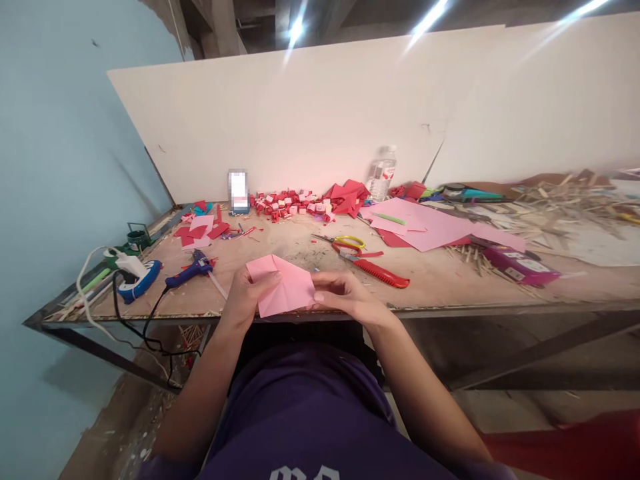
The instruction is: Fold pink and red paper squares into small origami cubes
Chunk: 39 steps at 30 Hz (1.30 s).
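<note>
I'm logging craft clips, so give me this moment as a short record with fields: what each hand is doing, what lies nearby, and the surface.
left hand: left hand grips the left edge of the folded pink paper sheet
right hand: right hand pinches the sheet's right corner
near left: blue hot glue gun
near right: red utility knife, yellow-handled scissors
far: pile of small red and white paper pieces, clear plastic bottle
surface: worn wooden table
</note>
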Motion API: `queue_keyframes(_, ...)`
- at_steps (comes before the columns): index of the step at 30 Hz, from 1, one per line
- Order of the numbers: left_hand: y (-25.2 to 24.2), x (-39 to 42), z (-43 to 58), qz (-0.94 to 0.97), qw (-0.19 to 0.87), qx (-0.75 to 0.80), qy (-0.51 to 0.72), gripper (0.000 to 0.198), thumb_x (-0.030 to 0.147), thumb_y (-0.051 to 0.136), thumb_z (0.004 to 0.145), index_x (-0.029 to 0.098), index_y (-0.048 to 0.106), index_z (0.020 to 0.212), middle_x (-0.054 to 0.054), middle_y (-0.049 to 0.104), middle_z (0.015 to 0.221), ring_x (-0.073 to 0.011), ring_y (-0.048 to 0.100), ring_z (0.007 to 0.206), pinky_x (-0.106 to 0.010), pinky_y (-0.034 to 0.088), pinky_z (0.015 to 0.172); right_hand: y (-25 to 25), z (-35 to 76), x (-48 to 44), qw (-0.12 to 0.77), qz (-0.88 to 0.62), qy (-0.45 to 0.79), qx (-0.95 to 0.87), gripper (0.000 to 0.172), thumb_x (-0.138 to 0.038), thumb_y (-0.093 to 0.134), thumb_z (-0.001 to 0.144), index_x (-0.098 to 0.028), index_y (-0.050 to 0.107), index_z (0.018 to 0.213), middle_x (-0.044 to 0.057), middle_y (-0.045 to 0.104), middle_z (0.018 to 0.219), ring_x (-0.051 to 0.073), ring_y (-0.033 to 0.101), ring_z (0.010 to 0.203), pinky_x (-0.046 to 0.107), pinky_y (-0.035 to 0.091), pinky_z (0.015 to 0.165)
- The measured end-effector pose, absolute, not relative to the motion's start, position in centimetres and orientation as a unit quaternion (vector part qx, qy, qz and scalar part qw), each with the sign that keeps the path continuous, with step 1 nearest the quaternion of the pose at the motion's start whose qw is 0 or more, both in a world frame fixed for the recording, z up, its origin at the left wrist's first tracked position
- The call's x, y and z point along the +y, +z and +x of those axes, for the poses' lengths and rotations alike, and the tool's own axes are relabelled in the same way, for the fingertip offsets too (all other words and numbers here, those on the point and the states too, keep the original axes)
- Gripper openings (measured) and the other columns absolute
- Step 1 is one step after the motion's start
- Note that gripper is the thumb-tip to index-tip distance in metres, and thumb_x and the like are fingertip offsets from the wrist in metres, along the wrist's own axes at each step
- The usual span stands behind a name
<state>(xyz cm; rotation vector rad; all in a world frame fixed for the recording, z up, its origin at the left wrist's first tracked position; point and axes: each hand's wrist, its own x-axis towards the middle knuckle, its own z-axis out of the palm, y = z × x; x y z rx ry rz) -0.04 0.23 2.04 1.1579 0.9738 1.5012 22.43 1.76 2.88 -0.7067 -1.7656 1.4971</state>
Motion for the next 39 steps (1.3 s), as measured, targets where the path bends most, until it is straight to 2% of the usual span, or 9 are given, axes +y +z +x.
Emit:
queue_keyframes(3, 2.1, 0.7, 0.3, 0.459, 0.488, 0.392, 0.631, 0.028, 0.036, 0.087, 0.064, 0.012, 0.074, 0.073, -0.004, 0.074, 0.074, -0.0170, 0.066, 0.066, -0.025, 0.051, 0.062, 2.7, 23.0, 1.8, 0.340, -0.228, 0.627, -0.663, 0.048, -0.042, 0.082, 0.079, -0.017, 0.074, 0.119, 0.009, 0.077, 0.096, 0.024, 0.074, 0.088, 0.037, 0.058, 0.085)
queue_keyframes(7, 2.0, 0.9, 0.6, 0.465, 0.475, 0.385, 0.641, 0.028, 0.035, 0.087, 0.064, 0.012, 0.074, 0.073, -0.004, 0.073, 0.074, -0.0169, 0.065, 0.067, -0.025, 0.051, 0.062, 2.8, 22.9, 1.8, 0.350, -0.239, 0.595, -0.683, 0.038, -0.038, 0.081, 0.081, -0.016, 0.076, 0.112, 0.008, 0.077, 0.094, 0.022, 0.073, 0.085, 0.032, 0.057, 0.081)
queue_keyframes(11, 1.7, 0.7, 0.7, 0.476, 0.454, 0.392, 0.643, 0.028, 0.036, 0.085, 0.067, 0.011, 0.073, 0.072, -0.003, 0.071, 0.070, -0.0160, 0.064, 0.064, -0.024, 0.049, 0.060, 3.0, 22.5, 1.6, 0.356, -0.250, 0.573, -0.695, 0.039, -0.041, 0.081, 0.080, -0.016, 0.075, 0.110, 0.007, 0.076, 0.093, 0.023, 0.072, 0.086, 0.032, 0.056, 0.079)
queue_keyframes(17, 1.5, 0.6, 0.9, 0.490, 0.441, 0.394, 0.641, 0.029, 0.036, 0.084, 0.069, 0.010, 0.073, 0.073, -0.003, 0.069, 0.067, -0.0158, 0.062, 0.061, -0.024, 0.046, 0.057, 3.4, 21.8, 1.4, 0.381, -0.297, 0.521, -0.704, 0.029, -0.043, 0.077, 0.084, -0.015, 0.071, 0.090, 0.001, 0.068, 0.083, 0.017, 0.067, 0.076, 0.025, 0.049, 0.070)
queue_keyframes(21, 1.4, 0.6, 0.8, 0.511, 0.443, 0.392, 0.624, 0.031, 0.038, 0.084, 0.070, 0.010, 0.073, 0.074, -0.004, 0.069, 0.069, -0.0154, 0.060, 0.062, -0.023, 0.045, 0.057, 3.1, 21.5, 1.5, 0.380, -0.321, 0.493, -0.714, 0.032, -0.044, 0.078, 0.082, -0.013, 0.070, 0.080, 0.001, 0.067, 0.074, 0.015, 0.062, 0.068, 0.025, 0.046, 0.064)
queue_keyframes(26, 1.2, 0.5, 0.5, 0.574, 0.464, 0.375, 0.561, 0.031, 0.038, 0.083, 0.074, 0.009, 0.077, 0.085, -0.007, 0.073, 0.078, -0.0181, 0.064, 0.069, -0.025, 0.048, 0.061, 2.5, 21.3, 1.8, 0.351, -0.379, 0.463, -0.720, 0.036, -0.046, 0.084, 0.074, -0.011, 0.075, 0.071, 0.004, 0.069, 0.063, 0.014, 0.057, 0.056, 0.024, 0.041, 0.053)
queue_keyframes(32, 1.2, 0.5, 0.6, 0.581, 0.461, 0.380, 0.553, 0.029, 0.038, 0.084, 0.074, 0.011, 0.079, 0.082, -0.007, 0.076, 0.080, -0.0207, 0.068, 0.073, -0.027, 0.051, 0.065, 2.2, 21.0, 1.7, 0.377, -0.393, 0.451, -0.707, 0.034, -0.046, 0.087, 0.071, -0.013, 0.077, 0.071, 0.004, 0.068, 0.058, 0.015, 0.060, 0.053, 0.025, 0.045, 0.053)
queue_keyframes(39, 1.7, 0.3, 0.6, 0.607, 0.441, 0.422, 0.509, 0.029, 0.036, 0.086, 0.070, 0.010, 0.081, 0.084, -0.008, 0.078, 0.080, -0.0223, 0.070, 0.073, -0.027, 0.052, 0.064, 1.7, 20.8, 1.6, 0.381, -0.411, 0.412, -0.718, 0.036, -0.048, 0.086, 0.072, -0.013, 0.077, 0.075, 0.005, 0.070, 0.062, 0.015, 0.060, 0.055, 0.025, 0.045, 0.053)
